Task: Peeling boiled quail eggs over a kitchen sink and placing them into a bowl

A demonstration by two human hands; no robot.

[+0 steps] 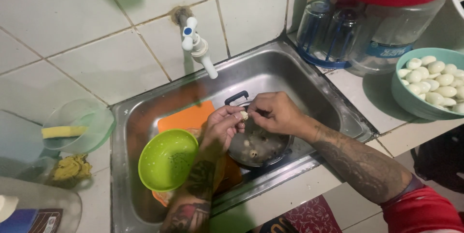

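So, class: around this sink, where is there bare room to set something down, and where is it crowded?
Free: the sink floor between tap and pot, and the tiled ledge in front. Crowded: green colander, both hands over the pot; bowl of eggs and jars at right.

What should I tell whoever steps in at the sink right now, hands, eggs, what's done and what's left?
Left hand: holds a small egg at the fingertips, over the pot.
Right hand: fingers pinching at that same egg.
Pot sits in the sink, with water and a few small eggs in it.
Green colander is beside the pot, over an orange board.
Done: a teal bowl on the counter is full of peeled eggs.
Left: the egg in hand and those in the pot.
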